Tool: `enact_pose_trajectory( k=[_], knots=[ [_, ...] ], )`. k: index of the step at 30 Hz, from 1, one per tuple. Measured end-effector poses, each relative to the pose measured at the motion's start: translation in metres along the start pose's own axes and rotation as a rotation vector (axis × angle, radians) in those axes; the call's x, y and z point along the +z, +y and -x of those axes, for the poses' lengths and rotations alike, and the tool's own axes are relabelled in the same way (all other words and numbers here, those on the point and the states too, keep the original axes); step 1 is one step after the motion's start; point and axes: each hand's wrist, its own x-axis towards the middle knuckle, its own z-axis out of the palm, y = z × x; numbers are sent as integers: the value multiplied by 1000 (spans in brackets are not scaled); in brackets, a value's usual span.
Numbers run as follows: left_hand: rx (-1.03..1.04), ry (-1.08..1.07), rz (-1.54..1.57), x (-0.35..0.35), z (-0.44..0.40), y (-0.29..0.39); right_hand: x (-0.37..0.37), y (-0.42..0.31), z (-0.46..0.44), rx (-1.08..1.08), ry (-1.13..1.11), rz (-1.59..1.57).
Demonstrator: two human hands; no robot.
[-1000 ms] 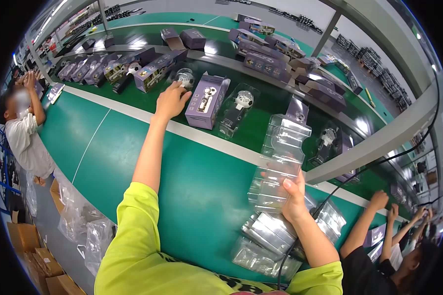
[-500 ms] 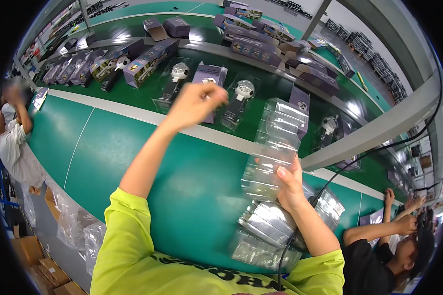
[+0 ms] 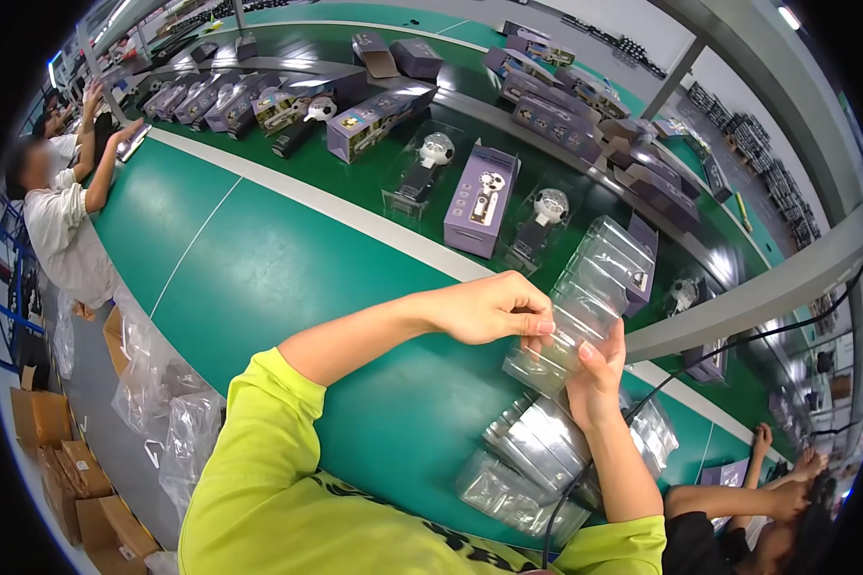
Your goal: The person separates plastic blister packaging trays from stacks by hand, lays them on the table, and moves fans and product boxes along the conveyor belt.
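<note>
My right hand (image 3: 599, 376) grips a stack of clear plastic trays (image 3: 594, 273) from the right side, thumb on top. My left hand (image 3: 497, 309) is closed in a pinch at the left edge of those trays, thumb and forefinger touching the plastic. More clear plastic trays (image 3: 539, 443) lie in a pile on the table under my right forearm. Beyond my hands, a purple box (image 3: 482, 206) printed with a white-topped device rests on the green belt. Devices with a black handle and a white-and-black ball top, one left (image 3: 431, 163) and one right (image 3: 547, 211), sit in clear trays beside it.
A grey metal post (image 3: 738, 311) and a black cable (image 3: 686, 369) cross at the right. Several purple boxes (image 3: 211, 101) line the belt. A person in a white shirt (image 3: 62, 225) is at far left; another in black (image 3: 710, 532) at right. Cardboard boxes (image 3: 77, 470) stand at lower left.
My left hand has come from above the belt down and right to the tray stack, closing on its edge. My right hand still holds the stack. The view has shifted.
</note>
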Motion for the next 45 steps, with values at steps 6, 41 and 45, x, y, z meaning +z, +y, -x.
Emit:
enact_pose_trajectory(
  k=[6, 41, 45],
  knots=[
    [-14, 32, -96, -14, 15, 29, 18, 6, 1, -46, 27, -21],
    [-666, 1344, -1918, -350, 176, -74, 76, 50, -36, -98, -1, 167],
    [-524, 1279, -1982, -361, 178, -98, 78, 58, -48, -28, -103, 200]
  ],
)
